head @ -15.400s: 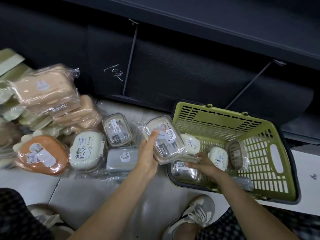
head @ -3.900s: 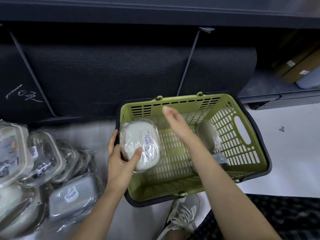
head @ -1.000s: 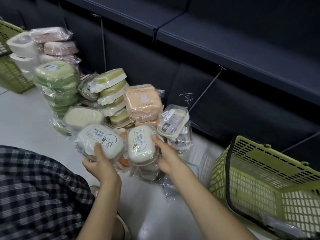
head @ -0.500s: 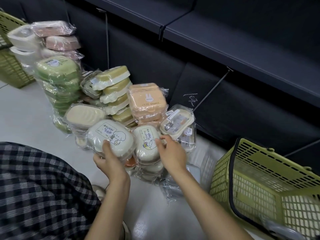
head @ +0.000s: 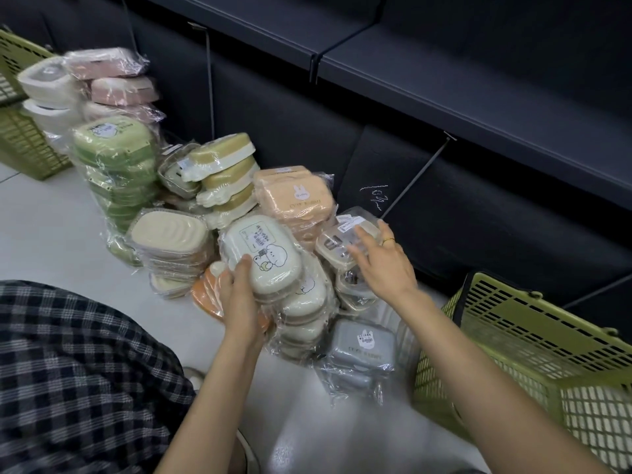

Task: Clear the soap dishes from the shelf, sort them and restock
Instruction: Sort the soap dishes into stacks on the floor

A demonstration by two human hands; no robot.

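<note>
Judging from the head view, the cream oval plastic soap dish in clear film [head: 261, 256], gripped by the left hand [head: 241, 295] above the matching floor stack, seems light, stiff and slippery; its long edges are best held. Half a second earlier the right hand [head: 383, 265], now spread open, was pressed on that stack.

Cream oval plastic soap dish [head: 261, 256]: printed cartoon figure, white label. Peach rectangular plastic soap box [head: 294, 196]: white rabbit motif. Grey rectangular plastic soap box [head: 364, 343]: white rabbit motif. Olive-green slotted plastic basket [head: 533, 340]: black rim. Trousers of woven fabric [head: 75, 371]: black-and-white check.
</note>
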